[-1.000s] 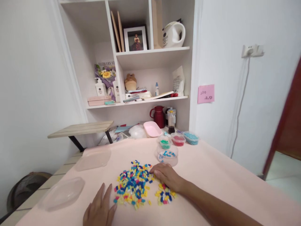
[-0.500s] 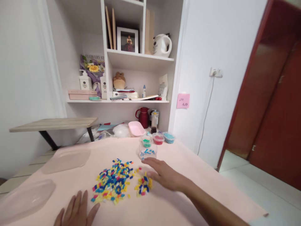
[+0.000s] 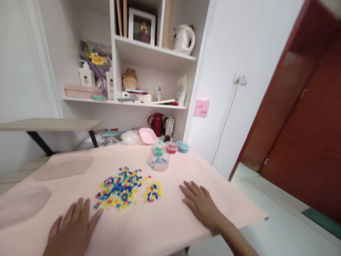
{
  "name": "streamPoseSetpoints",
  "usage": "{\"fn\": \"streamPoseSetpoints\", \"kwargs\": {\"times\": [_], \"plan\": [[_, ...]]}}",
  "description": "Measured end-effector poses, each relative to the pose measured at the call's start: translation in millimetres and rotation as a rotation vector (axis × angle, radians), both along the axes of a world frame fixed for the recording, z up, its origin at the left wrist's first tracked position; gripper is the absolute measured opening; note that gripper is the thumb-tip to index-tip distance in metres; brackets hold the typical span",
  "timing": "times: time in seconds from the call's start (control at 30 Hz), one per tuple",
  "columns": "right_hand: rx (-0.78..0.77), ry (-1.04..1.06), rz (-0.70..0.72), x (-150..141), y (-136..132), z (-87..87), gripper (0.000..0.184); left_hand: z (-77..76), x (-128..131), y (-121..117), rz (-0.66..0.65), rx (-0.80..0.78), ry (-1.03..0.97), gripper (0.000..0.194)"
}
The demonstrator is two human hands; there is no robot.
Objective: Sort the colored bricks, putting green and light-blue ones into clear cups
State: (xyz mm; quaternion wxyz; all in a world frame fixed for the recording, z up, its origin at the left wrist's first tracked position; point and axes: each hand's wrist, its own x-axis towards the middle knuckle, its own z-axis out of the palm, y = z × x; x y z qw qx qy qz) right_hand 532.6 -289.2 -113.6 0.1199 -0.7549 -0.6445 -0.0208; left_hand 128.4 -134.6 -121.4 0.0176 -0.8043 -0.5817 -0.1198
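Note:
My left hand [image 3: 70, 227] lies flat with fingers spread on the pink-covered table [image 3: 128, 231], just in front of a big heap of small multicoloured pieces [image 3: 119, 188]. Beside that heap, to its right, is a smaller pile of similar pieces [image 3: 153, 192], mostly yellow and dark blue. My right hand [image 3: 201, 204] rests open on the cloth to the right of the small pile, apart from it. Both hands hold nothing. Beyond the piles stands a clear round tub [image 3: 159, 163] with some blue pieces in it.
Small tubs of green [image 3: 158, 151], red [image 3: 171, 148] and light blue pieces [image 3: 183, 146] stand at the back. Behind them are a pink tray [image 3: 148, 136], a bottle [image 3: 168, 131] and a red jug [image 3: 156, 124]. Two clear lids [image 3: 23, 206] lie at left.
My right hand has moved right, away from the small pile and the clear tub, and now rests on the cloth. My left hand stays flat. The view has shifted and tilted.

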Motion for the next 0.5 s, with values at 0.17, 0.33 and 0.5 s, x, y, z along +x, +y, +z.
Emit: {"fn": "streamPoseSetpoints", "kwargs": {"times": [0.17,0.33,0.5], "plan": [[-0.015,-0.045,0.014,3,-1,-3.1,0.053,21.8,19,-8,0.137,-0.094,0.127,0.073],[-0.031,-0.053,-0.008,3,-2,-2.7,0.053,23.4,23,-3,0.141,-0.139,0.151,0.075],[-0.053,-0.063,-0.032,2,-2,-0.3,0.054,24.0,27,2,0.142,-0.148,0.113,0.075]]}}
